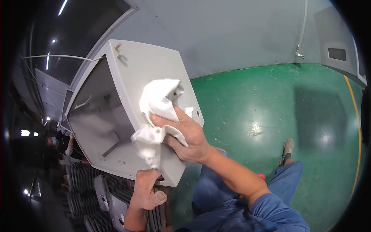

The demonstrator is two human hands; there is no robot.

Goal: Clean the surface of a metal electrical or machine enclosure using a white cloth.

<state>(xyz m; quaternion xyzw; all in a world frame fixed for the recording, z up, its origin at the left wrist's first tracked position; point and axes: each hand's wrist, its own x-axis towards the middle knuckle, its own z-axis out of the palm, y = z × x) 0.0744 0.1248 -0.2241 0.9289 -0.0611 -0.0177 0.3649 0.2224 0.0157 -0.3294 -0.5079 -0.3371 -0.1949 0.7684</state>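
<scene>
A light grey metal cabinet [127, 77] stands tilted in front of me, its wide side open toward the left and its narrow side panel facing me. My right hand [187, 137] is closed around a crumpled white cloth [160, 98] and presses it against that panel. Part of the cloth hangs below the fingers, slightly blurred. At the cabinet's near lower corner, my left hand [147, 189] grips the edge beside a small cut-out. Its thumb shows, while the other fingertips are hidden behind the edge.
Two small pegs [119, 52] stick out of the panel's top. Stacked dark grey parts [83, 189] lie at lower left. Farther left is another person [63, 143]. Green floor [247, 104] spreads right, with a yellow line [355, 112] and another grey housing [338, 42]. A tap [298, 53] is on the wall.
</scene>
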